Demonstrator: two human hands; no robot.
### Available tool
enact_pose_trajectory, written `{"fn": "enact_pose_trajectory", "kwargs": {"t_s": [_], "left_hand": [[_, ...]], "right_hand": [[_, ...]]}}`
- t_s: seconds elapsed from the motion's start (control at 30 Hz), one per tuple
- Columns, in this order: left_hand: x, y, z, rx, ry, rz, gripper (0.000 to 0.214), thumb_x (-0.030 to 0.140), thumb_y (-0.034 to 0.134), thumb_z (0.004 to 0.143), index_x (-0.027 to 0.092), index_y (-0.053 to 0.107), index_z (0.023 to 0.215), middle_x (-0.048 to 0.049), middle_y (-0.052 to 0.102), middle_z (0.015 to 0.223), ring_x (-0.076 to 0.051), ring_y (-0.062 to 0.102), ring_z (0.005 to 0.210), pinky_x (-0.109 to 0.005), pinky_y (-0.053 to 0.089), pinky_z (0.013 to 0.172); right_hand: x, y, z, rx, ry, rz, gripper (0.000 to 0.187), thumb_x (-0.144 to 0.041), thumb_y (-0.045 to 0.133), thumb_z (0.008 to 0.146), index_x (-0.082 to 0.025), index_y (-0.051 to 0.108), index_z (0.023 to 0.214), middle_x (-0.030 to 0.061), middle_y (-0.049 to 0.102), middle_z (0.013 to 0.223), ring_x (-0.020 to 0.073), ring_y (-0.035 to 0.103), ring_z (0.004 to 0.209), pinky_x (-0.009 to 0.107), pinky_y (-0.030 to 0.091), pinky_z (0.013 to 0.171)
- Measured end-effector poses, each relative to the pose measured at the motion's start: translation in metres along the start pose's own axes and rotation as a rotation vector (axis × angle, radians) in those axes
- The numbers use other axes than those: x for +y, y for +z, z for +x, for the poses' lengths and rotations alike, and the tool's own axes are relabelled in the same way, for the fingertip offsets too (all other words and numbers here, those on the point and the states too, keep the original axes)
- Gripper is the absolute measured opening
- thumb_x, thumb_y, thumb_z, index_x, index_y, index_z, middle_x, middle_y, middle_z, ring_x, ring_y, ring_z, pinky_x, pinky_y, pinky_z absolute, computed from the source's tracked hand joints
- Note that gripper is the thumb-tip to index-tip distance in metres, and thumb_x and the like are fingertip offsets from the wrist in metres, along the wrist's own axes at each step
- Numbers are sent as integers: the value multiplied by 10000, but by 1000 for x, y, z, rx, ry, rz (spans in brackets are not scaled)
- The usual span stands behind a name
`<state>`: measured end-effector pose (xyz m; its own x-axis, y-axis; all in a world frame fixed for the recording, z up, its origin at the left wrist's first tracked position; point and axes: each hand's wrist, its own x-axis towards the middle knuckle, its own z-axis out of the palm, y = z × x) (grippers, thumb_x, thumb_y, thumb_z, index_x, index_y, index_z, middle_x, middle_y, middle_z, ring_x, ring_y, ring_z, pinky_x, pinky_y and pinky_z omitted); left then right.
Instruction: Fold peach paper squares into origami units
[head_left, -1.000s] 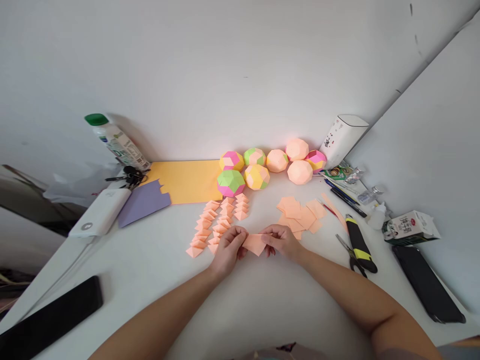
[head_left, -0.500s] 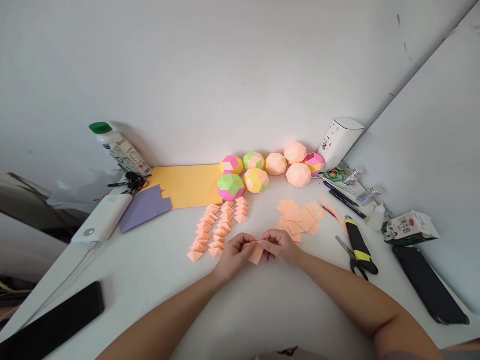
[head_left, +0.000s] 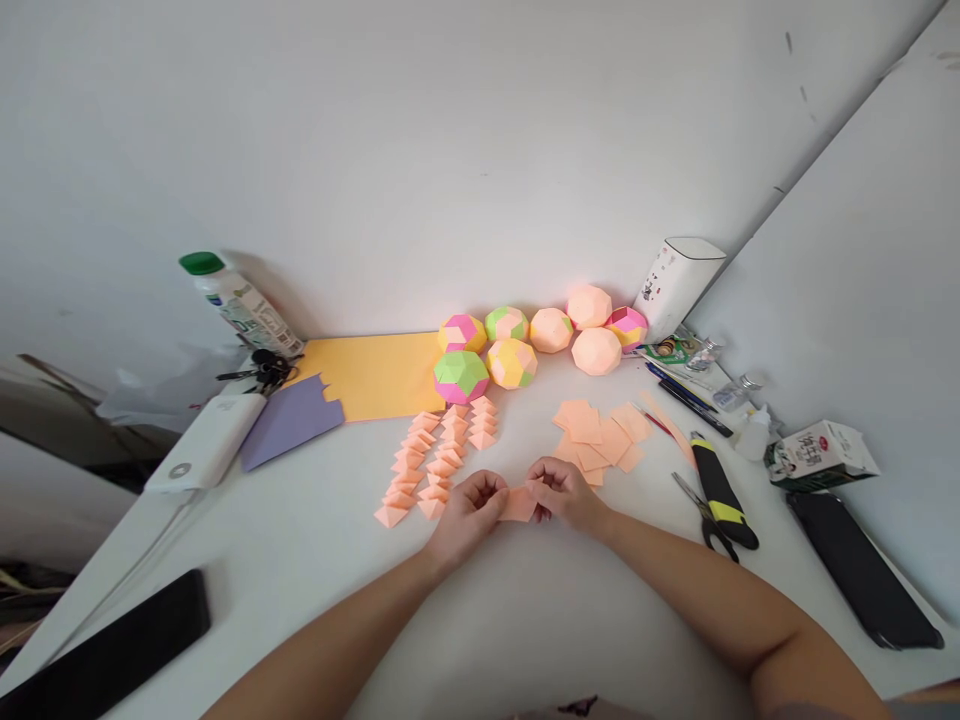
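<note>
Between my two hands is a small peach piece of paper [head_left: 517, 505], pinched at both ends and partly covered by fingers. My left hand [head_left: 474, 505] grips its left edge with thumb and forefinger. The right edge is in the fingertips of my right hand [head_left: 562, 492]. Beyond my left hand stand rows of folded peach paper pieces [head_left: 407, 462], stacked closely in several lines. Flat peach paper pieces [head_left: 600, 437] lie in a loose overlapping pile past my right hand.
Faceted paper balls [head_left: 512, 363] sit against the wall. Yellow paper [head_left: 382, 372] and purple paper [head_left: 291, 422] lie at left, near a white power bank [head_left: 204, 442] and a bottle [head_left: 244, 305]. Scissors [head_left: 705, 515], a utility knife [head_left: 721, 490], a milk carton [head_left: 821, 455] and a phone [head_left: 862, 570] are right.
My hands have moved slightly apart. The paper between them has turned from a downward-pointing corner to lying lengthwise, with more of it showing.
</note>
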<state>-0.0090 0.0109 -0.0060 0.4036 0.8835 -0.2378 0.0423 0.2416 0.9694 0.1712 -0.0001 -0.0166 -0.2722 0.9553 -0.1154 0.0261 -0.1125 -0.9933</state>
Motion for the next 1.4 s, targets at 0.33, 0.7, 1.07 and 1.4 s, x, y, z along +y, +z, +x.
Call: {"fn": "enact_pose_trajectory", "kwargs": {"t_s": [0.33, 0.7, 1.07, 1.4], "left_hand": [[0, 3, -1, -56, 40, 149, 164, 298, 582, 732, 166, 511, 666, 38, 475, 578, -81, 398, 511, -200, 301, 482], [-3, -1, 3, 58, 53, -3, 178, 301, 586, 721, 166, 490, 654, 45, 412, 588, -80, 347, 529, -194, 277, 488], [0, 0, 2, 8, 61, 6, 191, 344, 594, 750, 163, 539, 719, 9, 530, 672, -121, 494, 631, -234, 397, 591], [3, 1, 0, 18, 47, 51, 198, 328, 587, 725, 175, 486, 652, 49, 423, 579, -84, 374, 515, -198, 293, 481]], "right_hand": [[-5, 7, -4, -5, -35, -64, 73, -134, 558, 708, -170, 513, 663, -49, 505, 541, 102, 540, 469, 206, 403, 440], [-6, -1, 4, 84, 17, 258, 145, -240, 528, 759, -192, 426, 668, -20, 621, 565, 87, 517, 380, 184, 354, 351], [-4, 1, -1, -53, -33, -28, 179, -345, 566, 833, -172, 542, 794, -25, 568, 619, 102, 547, 513, 218, 409, 477], [-1, -1, 1, 50, 1, 81, 154, -284, 582, 779, -176, 522, 688, -40, 546, 523, 93, 517, 437, 206, 369, 424]]}}
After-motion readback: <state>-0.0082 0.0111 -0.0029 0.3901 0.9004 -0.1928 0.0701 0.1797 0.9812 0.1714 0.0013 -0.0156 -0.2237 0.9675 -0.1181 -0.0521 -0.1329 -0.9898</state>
